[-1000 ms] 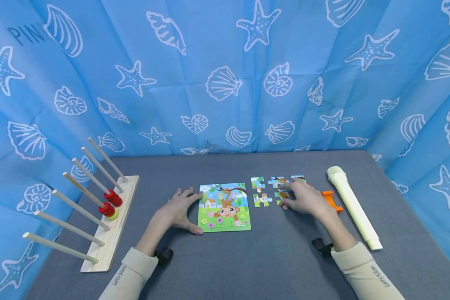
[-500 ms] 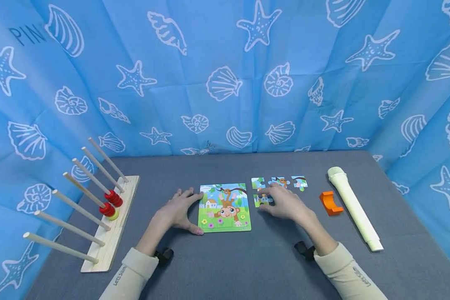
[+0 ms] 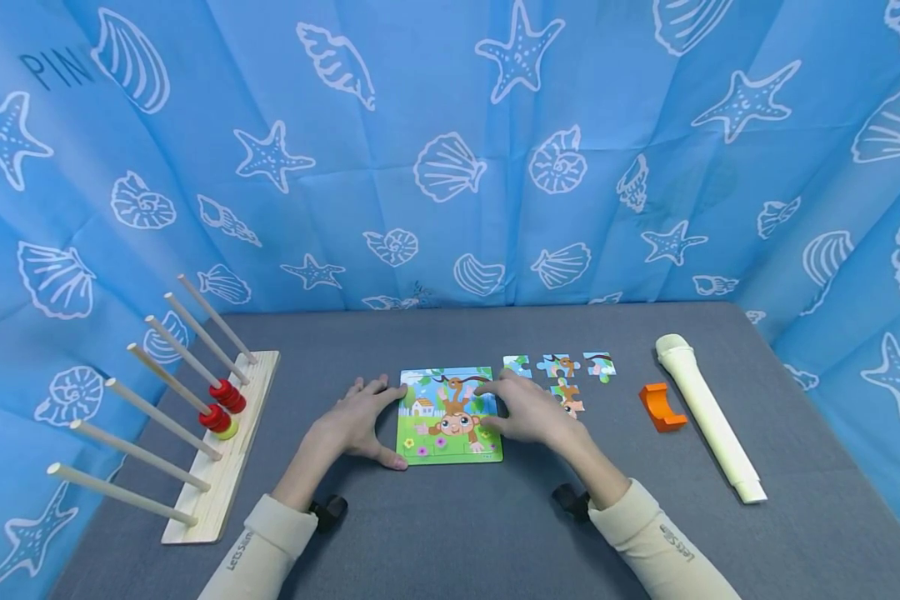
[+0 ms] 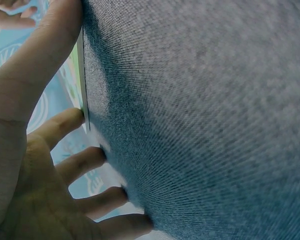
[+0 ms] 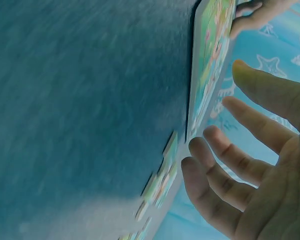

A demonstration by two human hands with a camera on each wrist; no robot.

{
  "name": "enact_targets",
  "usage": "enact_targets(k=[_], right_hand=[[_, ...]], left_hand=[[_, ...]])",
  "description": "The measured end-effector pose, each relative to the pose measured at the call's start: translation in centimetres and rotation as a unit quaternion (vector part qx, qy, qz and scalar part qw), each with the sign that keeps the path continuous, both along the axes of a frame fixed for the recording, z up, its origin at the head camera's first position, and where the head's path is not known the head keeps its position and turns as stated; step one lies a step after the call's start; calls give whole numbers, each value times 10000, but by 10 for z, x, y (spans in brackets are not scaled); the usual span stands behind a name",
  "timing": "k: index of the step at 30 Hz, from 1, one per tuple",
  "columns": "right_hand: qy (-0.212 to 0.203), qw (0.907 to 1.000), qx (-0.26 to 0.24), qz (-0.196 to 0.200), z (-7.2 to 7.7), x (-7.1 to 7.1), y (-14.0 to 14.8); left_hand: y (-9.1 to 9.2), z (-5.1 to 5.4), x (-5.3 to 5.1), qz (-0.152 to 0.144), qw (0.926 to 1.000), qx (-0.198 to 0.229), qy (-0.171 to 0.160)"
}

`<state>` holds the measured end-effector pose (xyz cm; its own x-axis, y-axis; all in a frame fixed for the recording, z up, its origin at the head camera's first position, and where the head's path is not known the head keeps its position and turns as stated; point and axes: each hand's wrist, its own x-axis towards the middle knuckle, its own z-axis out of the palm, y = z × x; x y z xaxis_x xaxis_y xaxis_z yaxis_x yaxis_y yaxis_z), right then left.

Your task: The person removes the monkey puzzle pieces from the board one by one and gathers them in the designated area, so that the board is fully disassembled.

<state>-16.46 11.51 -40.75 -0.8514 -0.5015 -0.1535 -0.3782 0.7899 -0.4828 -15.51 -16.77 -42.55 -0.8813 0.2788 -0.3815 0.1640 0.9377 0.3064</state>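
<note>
A square puzzle board (image 3: pixel 435 437) with a monkey picture lies flat on the table. My left hand (image 3: pixel 355 419) rests at its left side, thumb and index finger touching the edge. In the left wrist view the fingers (image 4: pixel 82 164) are spread on the cloth. My right hand (image 3: pixel 528 408) hovers over the board's right edge, fingers apart; the right wrist view shows nothing between thumb and fingers. Loose jigsaw pieces lie right of the board: one with a branch and monkey (image 3: pixel 558 365), a corner piece (image 3: pixel 598 365), a monkey-face piece (image 3: pixel 568 396) and a leafy piece (image 3: pixel 517 365) partly covered by my right hand.
On the left stands a wooden peg rack (image 3: pixel 225 467) with red and yellow rings (image 3: pixel 217 418) on its pegs. An orange curved block (image 3: pixel 662 408) and a cream microphone-shaped stick (image 3: pixel 708 417) lie to the right. A blue shell-print curtain (image 3: pixel 450 217) hangs behind the table.
My right hand has moved left, from over the loose pieces to the board's right edge, uncovering the corner and monkey-face pieces and the orange block. The left hand stays in place.
</note>
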Motion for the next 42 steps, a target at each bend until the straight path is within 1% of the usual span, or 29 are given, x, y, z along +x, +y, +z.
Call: enact_targets(k=[9,16,22,28,36,42], right_hand=[[-25,10000,-74,37,-7,0,-16],[-209,9996,161,78,-11,-1,-21],[-298,9993,205,74,-11,-1,-22],[-225,9996,177,19,-10,-1,-22],[-51,9999,145,-58,-9,-1,-23],[48,9999,127,-21,-7,-1,-22]], left_hand=[[1,0,0,-7,10000,0,4],[1,-1,0,-38,10000,17,82],[1,0,1,-2,10000,32,94],[1,0,0,7,10000,21,34],[0,-1,0,17,10000,17,42],[0,-3,0,26,10000,17,30]])
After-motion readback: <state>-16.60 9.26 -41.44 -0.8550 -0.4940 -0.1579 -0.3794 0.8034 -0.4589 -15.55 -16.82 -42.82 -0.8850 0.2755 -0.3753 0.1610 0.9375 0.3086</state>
